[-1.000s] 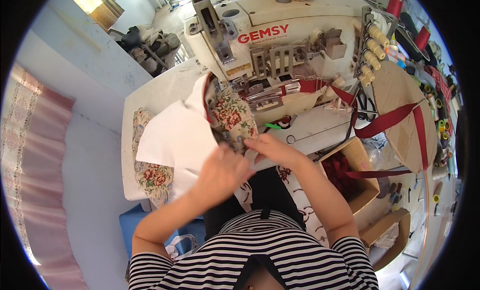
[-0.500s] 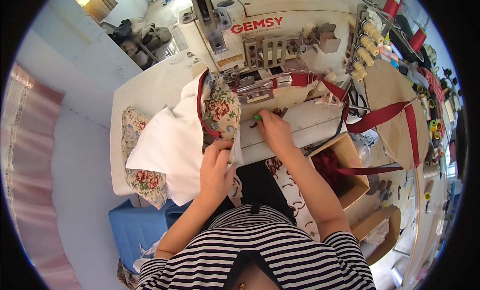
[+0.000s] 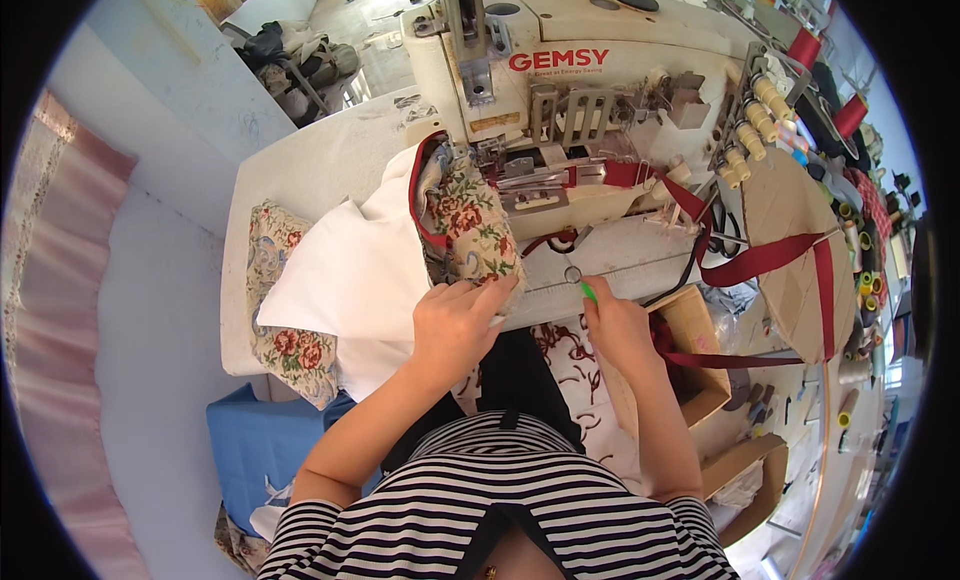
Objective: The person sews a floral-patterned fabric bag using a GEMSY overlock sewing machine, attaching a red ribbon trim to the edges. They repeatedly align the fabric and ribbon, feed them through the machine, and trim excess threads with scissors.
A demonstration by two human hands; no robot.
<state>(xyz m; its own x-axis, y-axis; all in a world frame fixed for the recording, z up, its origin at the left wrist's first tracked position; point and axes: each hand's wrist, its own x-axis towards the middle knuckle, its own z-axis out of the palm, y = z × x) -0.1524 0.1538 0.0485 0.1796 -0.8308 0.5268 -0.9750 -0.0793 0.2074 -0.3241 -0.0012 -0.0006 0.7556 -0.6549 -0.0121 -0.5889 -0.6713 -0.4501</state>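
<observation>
My left hand grips the near edge of a floral tapestry fabric piece, its fingertips closed on the cloth. Dark red binding edges the piece, whose far end lies by the sewing machine's needle area. White cloth spreads left of it, over more floral fabric. In my right hand is a small green tool of a kind I cannot make out; a metal ring shows just beyond it. A dark red ribbon scrap lies on the machine bed ahead.
The sewing machine stands across the back of the table. Dark red binding tape runs from a cardboard disc to it. An open box stands at right, a blue stool-like object at lower left. Thread cones are farther right.
My right hand has drawn back toward me and right with the green tool, away from the ribbon scrap. My left hand has moved right along the fabric. The whole view has shifted slightly.
</observation>
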